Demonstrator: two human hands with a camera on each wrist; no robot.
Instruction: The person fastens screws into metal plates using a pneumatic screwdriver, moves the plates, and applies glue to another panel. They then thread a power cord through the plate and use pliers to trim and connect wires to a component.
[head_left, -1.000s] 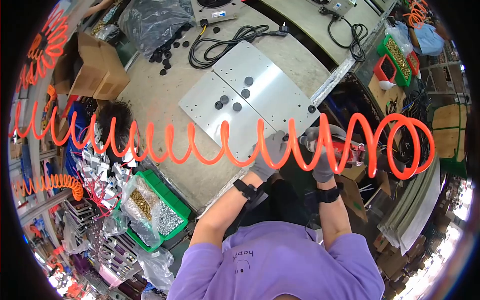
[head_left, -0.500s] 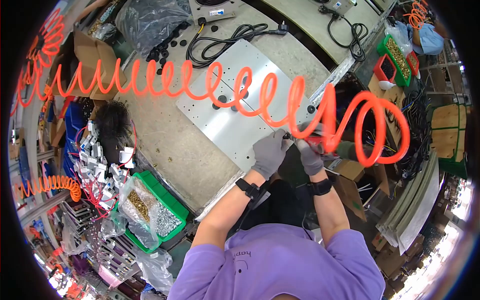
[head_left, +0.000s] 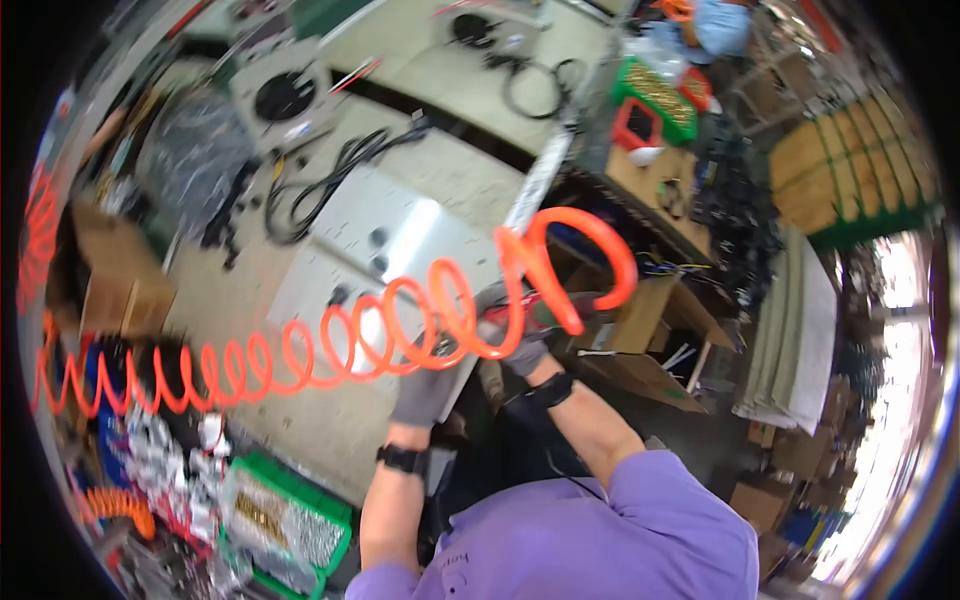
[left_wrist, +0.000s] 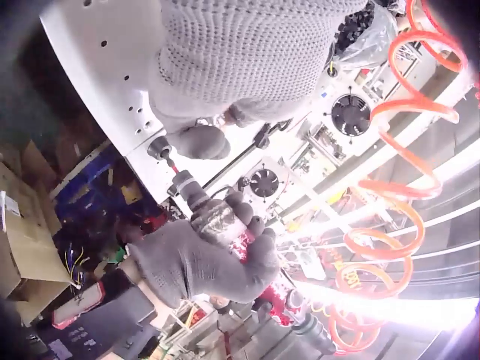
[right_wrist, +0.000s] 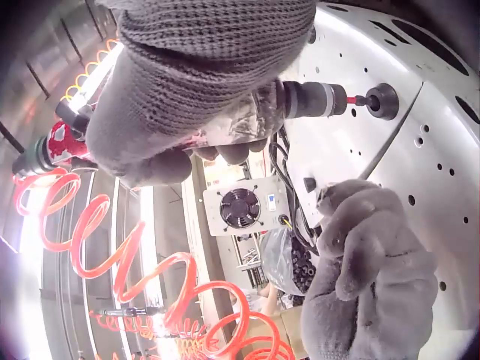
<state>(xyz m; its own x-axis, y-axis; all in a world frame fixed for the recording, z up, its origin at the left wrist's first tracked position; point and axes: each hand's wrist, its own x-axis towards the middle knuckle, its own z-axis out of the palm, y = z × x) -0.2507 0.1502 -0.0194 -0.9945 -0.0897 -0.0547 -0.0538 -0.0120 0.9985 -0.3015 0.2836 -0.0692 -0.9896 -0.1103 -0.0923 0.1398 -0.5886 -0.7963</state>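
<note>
My gloved right hand (right_wrist: 202, 82) grips a red-bodied power screwdriver (left_wrist: 193, 191) with an orange coiled hose. Its red-tipped bit reaches into a black rubber foot (right_wrist: 383, 102) near the corner of a drilled metal plate (right_wrist: 352, 64). My gloved left hand (right_wrist: 375, 270) hovers beside the plate, fingers curled and thumb pressed to the forefinger; I cannot tell whether something small is inside. Another rubber foot (right_wrist: 310, 184) stands on the metal close to its fingertips. In the head view, the hose crosses in front of both hands, and two plates (head_left: 350, 205) lie side by side.
The orange coiled hose (head_left: 290, 370) stretches across the bench. Behind the plates lie a black power cable (head_left: 300, 215), a plastic bag (head_left: 195, 165) and a fan unit (head_left: 290, 100). A green screw bin (head_left: 335, 565) sits at front left; an open cardboard box (head_left: 640, 345) stands at the right.
The head view has swung, so the bench and hands appear further left. The hose coils have dropped lower in the picture. My right hand still grips the screwdriver, with my left hand close by.
</note>
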